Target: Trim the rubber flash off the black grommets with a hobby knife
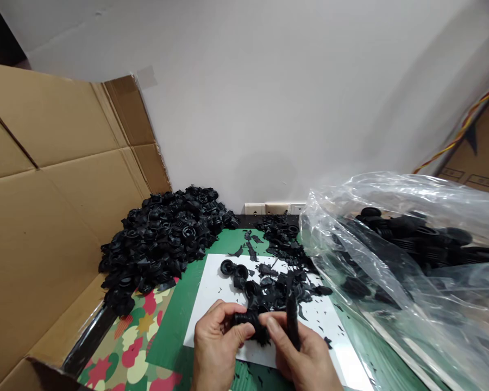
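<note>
My left hand point(219, 343) pinches a black ribbed rubber part point(246, 319) between thumb and fingers, low over the white sheet point(201, 304). Close on its right, my right hand point(303, 350) is closed around a black pen-shaped tool point(292, 320) that stands up steeply out of the grip. The thumb and forefinger of that hand come together at the right side of the rubber part; whether they grip its edge I cannot tell. The tool's tip is hidden. Just beyond the hands lie several loose round rubber parts point(227, 267) and torn black scraps point(293, 282).
A large heap of black rubber parts point(167, 233) rises at the left beside a cardboard box point(57, 206). On the right, a clear plastic bag point(375, 293) holds more black parts. A green mat point(175, 331) lies under the sheet. Wall sockets point(277, 208) sit behind.
</note>
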A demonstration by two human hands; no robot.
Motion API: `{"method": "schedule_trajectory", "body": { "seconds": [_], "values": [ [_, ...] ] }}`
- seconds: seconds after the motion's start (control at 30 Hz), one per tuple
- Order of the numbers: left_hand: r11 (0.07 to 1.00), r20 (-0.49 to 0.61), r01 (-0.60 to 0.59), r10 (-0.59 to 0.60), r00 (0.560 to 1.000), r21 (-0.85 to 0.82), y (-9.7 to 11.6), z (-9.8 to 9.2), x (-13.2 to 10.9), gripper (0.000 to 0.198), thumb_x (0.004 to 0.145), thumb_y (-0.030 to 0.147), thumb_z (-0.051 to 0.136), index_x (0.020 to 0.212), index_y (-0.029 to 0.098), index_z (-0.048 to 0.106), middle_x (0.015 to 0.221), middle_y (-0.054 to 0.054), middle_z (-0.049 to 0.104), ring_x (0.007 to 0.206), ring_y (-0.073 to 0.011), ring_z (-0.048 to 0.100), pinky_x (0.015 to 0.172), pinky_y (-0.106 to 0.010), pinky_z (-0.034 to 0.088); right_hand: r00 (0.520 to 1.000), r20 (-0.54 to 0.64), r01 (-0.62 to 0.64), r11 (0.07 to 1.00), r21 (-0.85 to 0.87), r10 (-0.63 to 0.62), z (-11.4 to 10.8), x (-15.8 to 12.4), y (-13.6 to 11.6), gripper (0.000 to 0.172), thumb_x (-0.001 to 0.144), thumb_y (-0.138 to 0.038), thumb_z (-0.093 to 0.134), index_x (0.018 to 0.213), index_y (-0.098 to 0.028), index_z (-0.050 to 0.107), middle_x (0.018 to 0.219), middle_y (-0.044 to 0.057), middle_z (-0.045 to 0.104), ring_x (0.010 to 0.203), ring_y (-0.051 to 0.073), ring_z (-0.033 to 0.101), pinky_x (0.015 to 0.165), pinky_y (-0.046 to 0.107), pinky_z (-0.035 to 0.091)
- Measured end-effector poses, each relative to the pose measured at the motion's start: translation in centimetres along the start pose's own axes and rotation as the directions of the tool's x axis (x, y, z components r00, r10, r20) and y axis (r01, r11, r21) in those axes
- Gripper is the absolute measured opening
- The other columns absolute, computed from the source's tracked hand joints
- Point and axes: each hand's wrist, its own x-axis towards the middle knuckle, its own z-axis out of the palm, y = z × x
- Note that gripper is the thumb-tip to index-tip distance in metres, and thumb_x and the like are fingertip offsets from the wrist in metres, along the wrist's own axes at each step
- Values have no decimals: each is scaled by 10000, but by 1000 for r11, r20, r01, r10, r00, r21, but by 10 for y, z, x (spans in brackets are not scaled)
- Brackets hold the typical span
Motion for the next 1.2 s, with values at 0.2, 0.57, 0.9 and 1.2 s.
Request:
{"method": "schedule_trajectory", "body": {
  "seconds": [0.2,0.57,0.9,1.2],
  "values": [
    [996,5,76,-76,997,-50,5,-3,-1,104,524,117,728,611,163,695,463,57,477,412,-81,384,385,-185,325,983,-65,148,952,-269,-172,-31,-2,-25,483,663,-666,563,775,-228,732,900,78,651,833,270,570,699,326,439],
    [998,92,56,-53,994,-30,2,-2,-5,66,597,119,664,629,176,676,526,55,458,441,-77,362,406,-183,296,989,74,-133,991,33,130,-37,2,-23,543,550,-713,627,500,-181,530,376,-70,354,342,76,311,386,226,267],
    [1000,103,10,-11,995,4,3,2,-9,107,582,92,650,615,189,678,593,26,505,548,-127,447,495,-209,354,990,-28,-128,977,170,135,-26,-5,-30,404,534,-467,799,782,-199,626,539,1,662,570,184,631,603,288,478],
    [1000,107,-8,10,994,-15,5,7,-10,115,565,87,659,626,179,691,612,18,512,574,-142,474,511,-222,368,984,-152,110,990,93,-95,-14,-11,-18,254,536,-382,806,676,-206,690,623,-1,680,512,155,638,536,226,514]
  ]
}}
